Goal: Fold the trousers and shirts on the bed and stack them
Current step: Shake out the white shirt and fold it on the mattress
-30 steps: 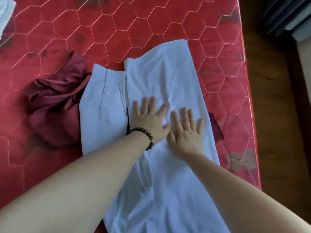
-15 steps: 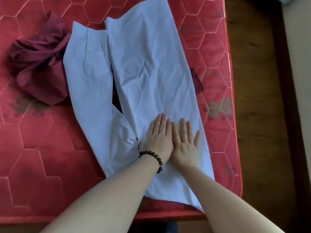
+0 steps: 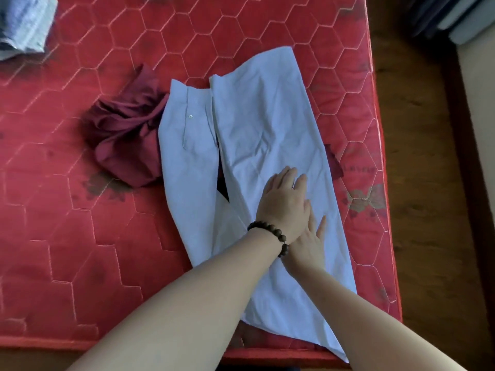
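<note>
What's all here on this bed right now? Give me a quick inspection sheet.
Surface: red quilted mattress, stained in patches.
Job's things: pale blue trousers laid flat near the right edge; crumpled maroon garment beside and partly under them.
Clutter: folded pale cloth at the far left corner.
Hands: left hand flat on the trousers, bead bracelet at the wrist; right hand flat, partly beneath the left.
Cables: nothing seen.
Surroundings: wooden floor at the right.
</note>
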Demonstrator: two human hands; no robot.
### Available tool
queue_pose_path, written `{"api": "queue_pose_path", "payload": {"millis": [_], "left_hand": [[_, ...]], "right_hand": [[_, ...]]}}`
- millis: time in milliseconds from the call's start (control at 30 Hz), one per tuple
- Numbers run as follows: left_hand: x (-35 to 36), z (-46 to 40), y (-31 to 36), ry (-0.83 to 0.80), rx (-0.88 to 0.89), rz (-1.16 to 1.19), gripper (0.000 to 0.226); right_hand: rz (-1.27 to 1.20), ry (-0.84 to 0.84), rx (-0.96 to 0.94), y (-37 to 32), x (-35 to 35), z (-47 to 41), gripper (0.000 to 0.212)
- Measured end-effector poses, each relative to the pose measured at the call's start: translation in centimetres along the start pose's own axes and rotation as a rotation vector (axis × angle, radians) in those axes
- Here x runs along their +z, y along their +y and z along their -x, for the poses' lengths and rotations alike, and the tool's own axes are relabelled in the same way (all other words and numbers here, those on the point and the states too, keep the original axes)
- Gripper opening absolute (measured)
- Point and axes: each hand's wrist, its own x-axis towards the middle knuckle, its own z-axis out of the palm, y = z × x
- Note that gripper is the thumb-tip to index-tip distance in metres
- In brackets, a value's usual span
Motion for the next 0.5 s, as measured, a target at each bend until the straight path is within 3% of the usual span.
{"api": "queue_pose_path", "payload": {"millis": [200, 300, 500], "left_hand": [[-5.4, -1.8, -10.6, 0.045, -0.305, -0.251, 0.063], [-6.3, -0.8, -16.8, -0.015, -0.418, -0.374, 0.076], [-5.7, -0.3, -23.3, -0.144, -0.403, -0.372, 0.084]], "right_hand": [[-0.191, 0.152, -0.206, -7.3, -3.9, -5.8, 0.059], [-0.268, 0.068, -0.297, -10.3, -3.9, -8.4, 0.057], [-0.350, -0.097, -0.243, -15.0, -2.5, -12.0, 0.057]]}}
